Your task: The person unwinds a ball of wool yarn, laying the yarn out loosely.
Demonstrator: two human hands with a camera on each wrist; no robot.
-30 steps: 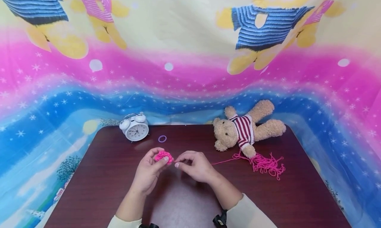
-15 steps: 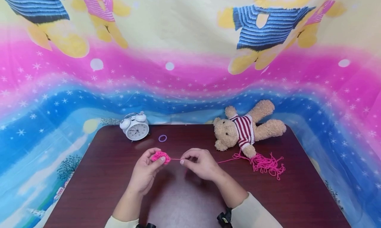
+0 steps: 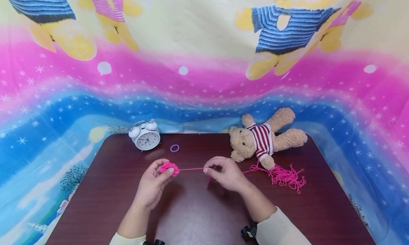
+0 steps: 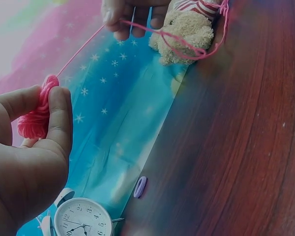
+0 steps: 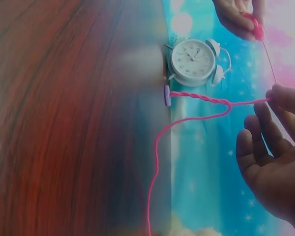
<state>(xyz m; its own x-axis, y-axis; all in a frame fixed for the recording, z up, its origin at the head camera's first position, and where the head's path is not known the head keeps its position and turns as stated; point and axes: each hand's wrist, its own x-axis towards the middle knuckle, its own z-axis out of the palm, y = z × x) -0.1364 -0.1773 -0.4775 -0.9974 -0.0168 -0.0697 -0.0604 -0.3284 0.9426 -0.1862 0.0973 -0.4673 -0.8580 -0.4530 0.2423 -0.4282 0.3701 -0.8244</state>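
A small wound bundle of pink yarn [image 3: 169, 168] is pinched between the thumb and fingers of my left hand [image 3: 150, 186], above the table. From it a single strand [image 3: 191, 169] runs taut to my right hand [image 3: 228, 174], which pinches it between thumb and index finger. In the right wrist view, a twisted loop of yarn [image 5: 199, 97] hangs from the right fingertips, and its tail leads away. A loose heap of the same yarn [image 3: 289, 177] lies on the right of the table, joined to that tail.
A teddy bear [image 3: 263, 138] in a striped shirt lies at the back right, one arm against the yarn heap. A white twin-bell alarm clock [image 3: 147, 136] stands at the back left of the dark table [image 3: 198, 216]. Near it lies a purple ring [image 3: 174, 148].
My right hand has moved to the right and drawn out a longer strand between the hands. The left hand, with the yarn bundle, has shifted slightly left.
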